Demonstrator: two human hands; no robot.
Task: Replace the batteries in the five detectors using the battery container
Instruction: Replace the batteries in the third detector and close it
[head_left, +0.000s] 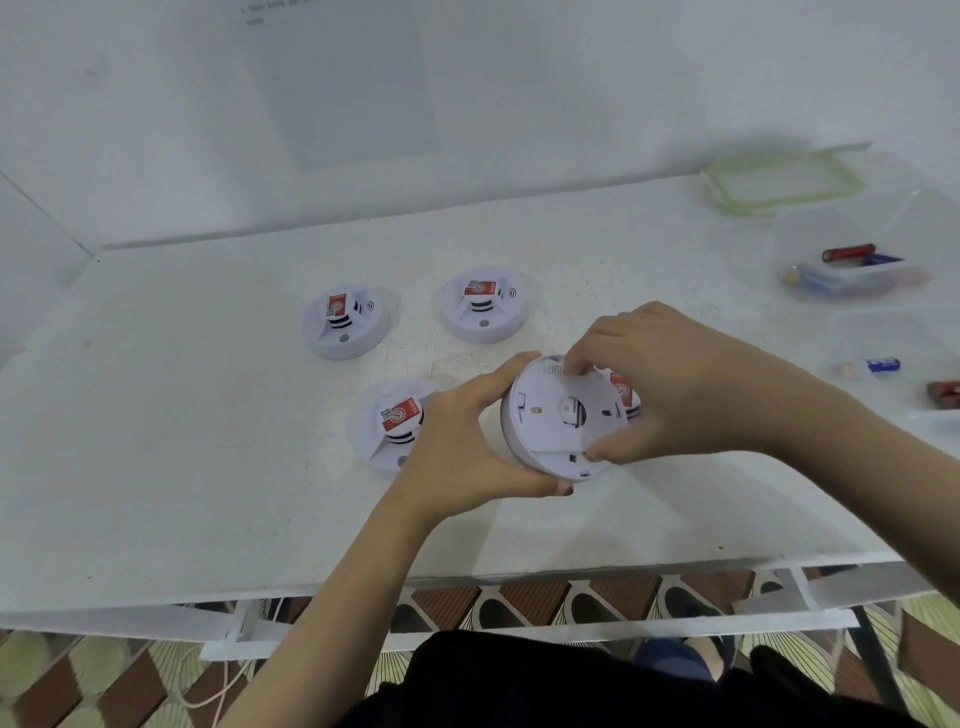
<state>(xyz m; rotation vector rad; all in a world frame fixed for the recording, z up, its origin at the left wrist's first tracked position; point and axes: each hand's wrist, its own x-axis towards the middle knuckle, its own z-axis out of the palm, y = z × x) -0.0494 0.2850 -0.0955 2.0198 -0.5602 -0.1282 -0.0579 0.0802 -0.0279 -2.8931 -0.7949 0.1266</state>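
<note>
left hand (457, 447) grips upturned detector (550, 415) by its rim; right hand (675, 389) pinches its back, hiding most of a second detector (623, 391). battery container (795, 234) blurred, cut off at right.

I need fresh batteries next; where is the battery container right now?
Head view: the clear battery container sits at the far right of the table, just nearer than its green-rimmed lid, beyond and right of the right hand.

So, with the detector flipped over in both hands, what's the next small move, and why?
Probably work the back cover off with the right hand while the left hand steadies the held detector: its back faces the camera, cover apparently on, right fingers at its edges, no battery exposed.
</note>
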